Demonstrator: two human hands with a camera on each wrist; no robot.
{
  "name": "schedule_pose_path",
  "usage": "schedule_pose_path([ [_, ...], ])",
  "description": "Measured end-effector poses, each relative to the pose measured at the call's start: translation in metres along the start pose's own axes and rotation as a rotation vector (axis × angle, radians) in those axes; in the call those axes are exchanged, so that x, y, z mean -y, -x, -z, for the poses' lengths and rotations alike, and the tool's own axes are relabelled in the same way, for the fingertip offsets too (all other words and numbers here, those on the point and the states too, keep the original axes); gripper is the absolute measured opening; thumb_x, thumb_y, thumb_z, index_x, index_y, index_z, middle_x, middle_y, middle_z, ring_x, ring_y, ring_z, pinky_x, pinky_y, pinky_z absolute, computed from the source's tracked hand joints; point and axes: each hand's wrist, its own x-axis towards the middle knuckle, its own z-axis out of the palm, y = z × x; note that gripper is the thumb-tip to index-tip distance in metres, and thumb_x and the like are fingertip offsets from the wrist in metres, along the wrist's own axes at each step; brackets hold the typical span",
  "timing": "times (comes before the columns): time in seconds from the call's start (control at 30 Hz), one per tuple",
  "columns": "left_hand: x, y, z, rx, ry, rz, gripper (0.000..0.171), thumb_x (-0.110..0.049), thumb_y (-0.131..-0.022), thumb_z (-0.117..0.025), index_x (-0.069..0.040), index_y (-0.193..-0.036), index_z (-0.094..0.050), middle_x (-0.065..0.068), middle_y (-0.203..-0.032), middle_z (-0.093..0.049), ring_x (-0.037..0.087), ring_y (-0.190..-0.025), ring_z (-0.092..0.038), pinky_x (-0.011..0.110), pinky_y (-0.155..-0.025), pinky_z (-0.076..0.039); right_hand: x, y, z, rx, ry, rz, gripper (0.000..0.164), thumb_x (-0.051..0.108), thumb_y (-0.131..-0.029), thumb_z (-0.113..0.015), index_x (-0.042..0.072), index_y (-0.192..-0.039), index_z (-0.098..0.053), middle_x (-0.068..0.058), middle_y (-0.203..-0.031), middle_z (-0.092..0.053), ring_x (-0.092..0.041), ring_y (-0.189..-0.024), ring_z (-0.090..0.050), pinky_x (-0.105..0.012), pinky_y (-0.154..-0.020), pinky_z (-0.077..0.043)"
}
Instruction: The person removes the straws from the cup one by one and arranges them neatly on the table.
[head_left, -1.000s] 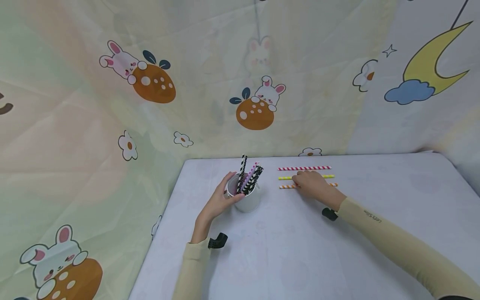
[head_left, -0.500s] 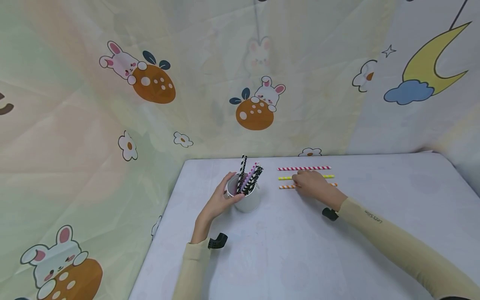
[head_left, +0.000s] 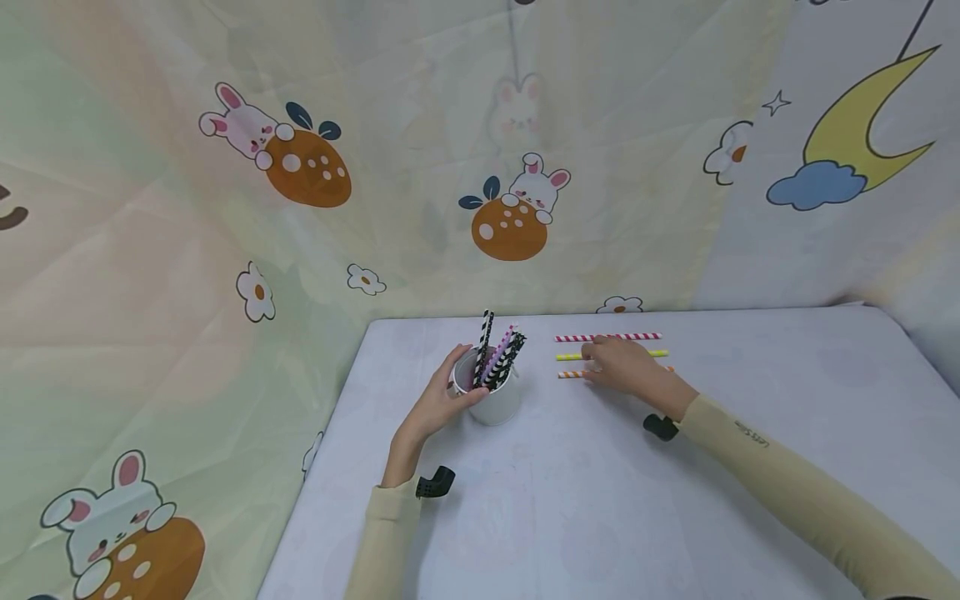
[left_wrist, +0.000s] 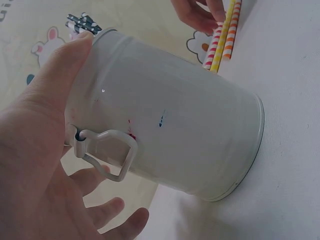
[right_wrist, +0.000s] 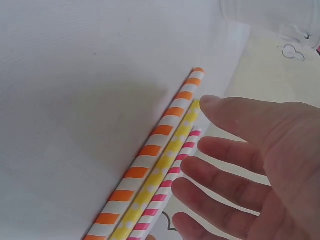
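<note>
My left hand (head_left: 435, 406) holds a small white metal pail (head_left: 498, 408) at its rim, with the thumb on the near side. Black-and-white patterned paper straws (head_left: 512, 360) and a purple one lean inside it. To the right, three paper straws lie side by side: a red-and-white striped one (head_left: 570, 338) farthest back, a yellow one with white dots (right_wrist: 162, 170) in the middle, and an orange-and-white striped one (right_wrist: 150, 150) nearest. Over these hovers my right hand (head_left: 626, 367), thumb and fingers spread apart, the thumb tip close to the yellow straw's end.
A white cloth covers the table (head_left: 540, 517). Behind it hangs a printed fabric backdrop (head_left: 420, 167) with rabbits and flowers, and it also runs down the left side. A loop handle (left_wrist: 112, 150) sticks out from the pail's side.
My right hand's thumb and fingers have opened apart over the straws, and the hand has shifted slightly. The left hand and pail stay where they were.
</note>
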Motion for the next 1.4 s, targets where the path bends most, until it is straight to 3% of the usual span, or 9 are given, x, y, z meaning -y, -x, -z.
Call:
schedule_pose_path([
  [0.33,0.0,0.0,0.001,-0.002,-0.006,0.002,0.085,-0.039,-0.087,-0.077,-0.028,-0.157,-0.03,0.01,-0.168,-0.017,0.024,-0.156,-0.015,0.059,-0.122,-0.021,0.004,0.001,0.007,-0.022,-0.138,-0.035,0.056,0.033,-0.088,-0.077,0.006,-0.135,-0.06,-0.017,-0.126,-0.063,-0.036,-0.11,-0.062,-0.053,-0.092,-0.053],
  [0.47,0.0,0.0,0.0,-0.001,-0.008,0.001,0.084,-0.039,-0.088,-0.076,-0.03,-0.157,-0.029,0.007,-0.168,-0.018,0.024,-0.156,-0.014,0.059,-0.122,-0.022,0.005,0.0,0.009,-0.011,-0.181,-0.081,0.062,0.037,-0.089,-0.076,0.008,-0.141,-0.056,-0.019,-0.136,-0.058,-0.04,-0.123,-0.056,-0.055,-0.098,-0.051],
  [0.73,0.0,0.0,0.0,-0.004,-0.01,0.005,0.084,-0.042,-0.087,-0.076,-0.032,-0.156,-0.03,0.009,-0.169,-0.017,0.025,-0.156,-0.014,0.06,-0.121,-0.023,0.007,-0.001,0.009,-0.073,-0.294,-0.08,0.072,0.039,-0.089,-0.076,0.009,-0.147,-0.047,-0.019,-0.15,-0.045,-0.041,-0.136,-0.043,-0.059,-0.108,-0.043],
  [1.07,0.002,0.001,0.0,-0.004,0.007,0.018,0.082,-0.038,-0.088,-0.077,-0.034,-0.156,-0.03,-0.001,-0.168,-0.018,0.023,-0.156,-0.015,0.059,-0.122,-0.022,0.02,-0.011,0.007,-0.128,-0.446,-0.09,0.081,0.049,-0.09,-0.072,0.012,-0.153,-0.037,-0.016,-0.156,-0.038,-0.038,-0.142,-0.038,-0.059,-0.112,-0.038],
  [1.27,0.002,0.0,0.001,0.018,0.005,0.021,0.083,-0.032,-0.091,-0.075,-0.03,-0.158,-0.027,0.001,-0.169,-0.014,0.024,-0.157,-0.011,0.058,-0.123,-0.019,0.034,-0.016,0.005,-0.182,-0.612,-0.075,0.083,0.044,-0.091,-0.072,0.011,-0.155,-0.032,-0.016,-0.15,-0.047,-0.037,-0.137,-0.047,-0.057,-0.111,-0.041],
  [1.4,-0.006,0.001,0.003,0.043,-0.006,0.043,0.085,-0.029,-0.092,-0.074,-0.022,-0.16,-0.023,0.006,-0.17,-0.01,0.027,-0.157,-0.008,0.058,-0.123,-0.018,0.045,-0.021,0.003,-0.226,-0.691,-0.064,0.076,0.039,-0.092,-0.072,0.012,-0.153,-0.035,-0.016,-0.143,-0.054,-0.036,-0.132,-0.053,-0.054,-0.109,-0.044],
])
